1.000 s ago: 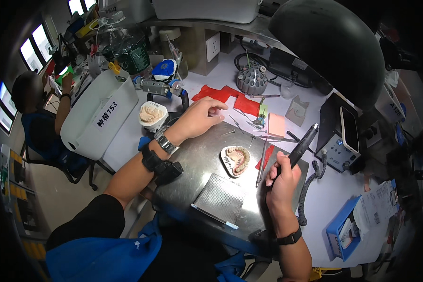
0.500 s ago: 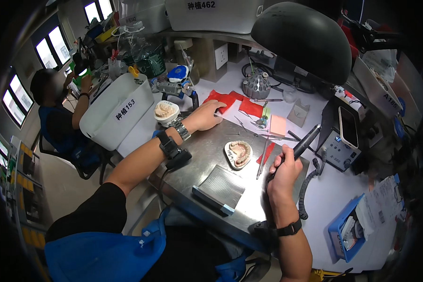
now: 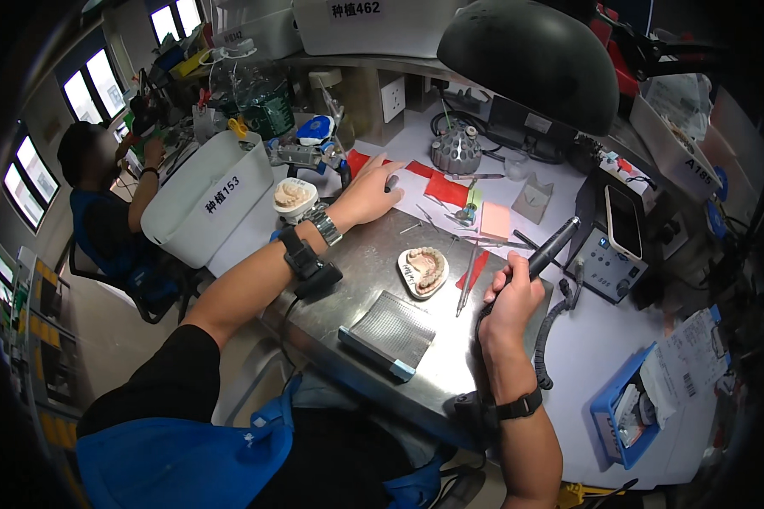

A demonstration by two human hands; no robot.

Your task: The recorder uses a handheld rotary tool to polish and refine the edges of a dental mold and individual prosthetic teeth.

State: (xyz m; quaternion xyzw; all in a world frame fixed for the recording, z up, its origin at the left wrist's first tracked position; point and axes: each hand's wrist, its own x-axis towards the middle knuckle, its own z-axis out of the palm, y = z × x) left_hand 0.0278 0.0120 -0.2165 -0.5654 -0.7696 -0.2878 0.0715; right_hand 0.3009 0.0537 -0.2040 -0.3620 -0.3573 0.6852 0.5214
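My right hand (image 3: 512, 301) is wrapped round a black dental handpiece (image 3: 556, 244), its tip angled up and away. My left hand (image 3: 368, 193) reaches to the far edge of the metal work surface, beside red wax sheets (image 3: 446, 189). Between its thumb and fingers shows the end of a small dark grey rod (image 3: 390, 183); the rest is hidden. Between my hands a dental cast (image 3: 424, 272) with an arch of teeth lies on the metal surface (image 3: 348, 284). A second pale cast (image 3: 294, 197) stands close to my left wrist.
A ridged bur holder (image 3: 456, 150) stands behind the wax. Thin metal tools (image 3: 467, 284) and a mesh grate (image 3: 390, 331) lie nearby. At right are a control box (image 3: 607, 263) and a blue basket (image 3: 624, 424); at left, a white bin (image 3: 204, 199) and a seated person (image 3: 102, 212).
My left hand has shifted slightly, its fingers changing pose, and a dark rod end now shows between them. The view has moved a little. The right hand keeps its hold on the handpiece.
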